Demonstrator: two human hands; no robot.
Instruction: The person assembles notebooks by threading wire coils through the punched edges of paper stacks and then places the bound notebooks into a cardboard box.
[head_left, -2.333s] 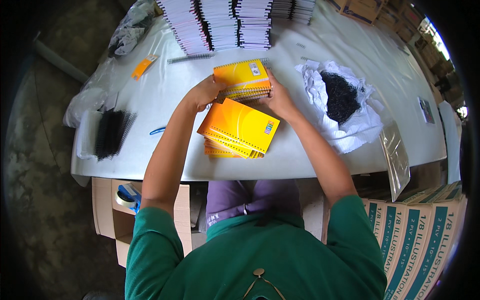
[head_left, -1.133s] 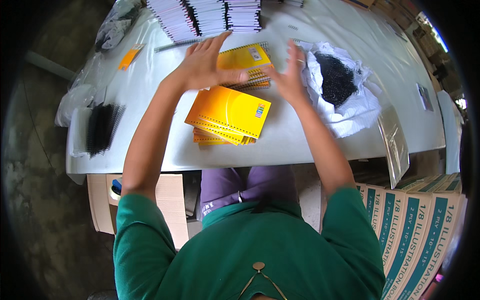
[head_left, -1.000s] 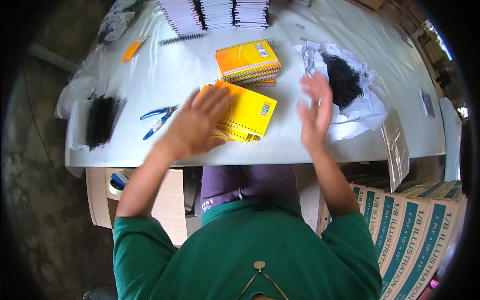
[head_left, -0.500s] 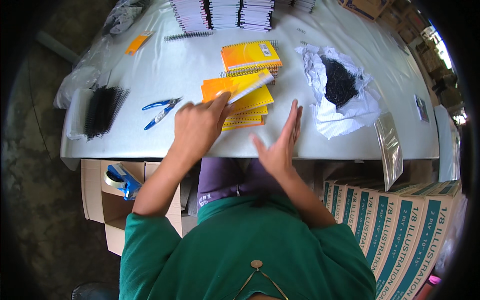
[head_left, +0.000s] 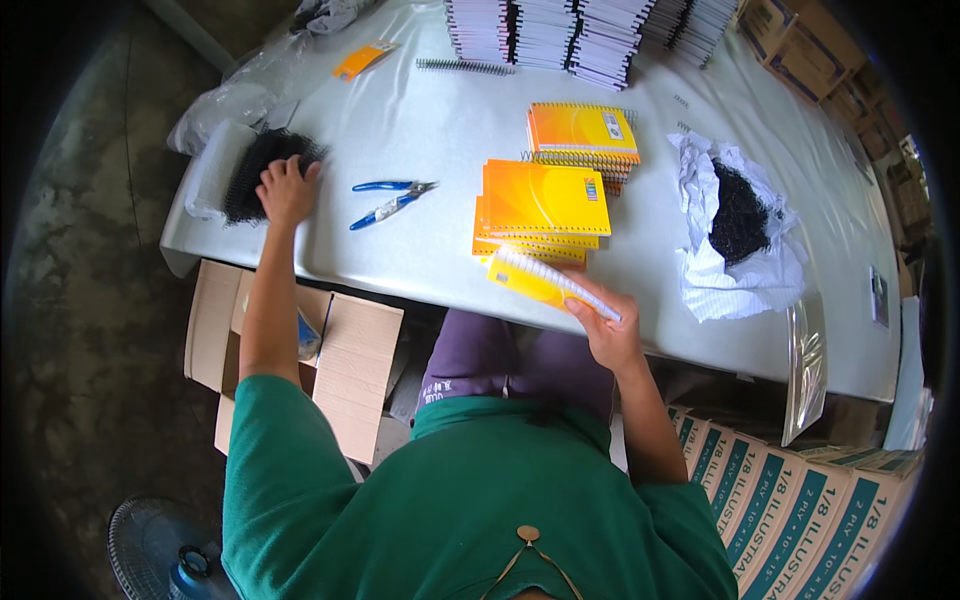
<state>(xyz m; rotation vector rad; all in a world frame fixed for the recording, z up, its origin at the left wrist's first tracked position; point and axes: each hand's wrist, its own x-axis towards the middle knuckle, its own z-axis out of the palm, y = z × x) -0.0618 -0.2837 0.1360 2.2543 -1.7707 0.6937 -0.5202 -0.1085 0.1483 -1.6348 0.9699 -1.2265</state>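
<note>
A pale-covered table (head_left: 420, 260) spans the upper half of my view. Near the centre, I see the right hand (head_left: 614, 332) pinching a yellow booklet (head_left: 530, 280) by its right end, just below the pile of orange-yellow booklets (head_left: 546, 198). At upper left, the left hand (head_left: 289, 192) rests on black spiral coils (head_left: 250, 185), fingers slightly apart (whether they grip any, I cannot tell). Blue-handled pliers (head_left: 385, 210) lie spread between that hand and the pile.

Notebook covers (head_left: 542, 195) smooth card; wrapping (head_left: 725, 292) crumpled paper; coils (head_left: 246, 192) perhaps metal.
</note>
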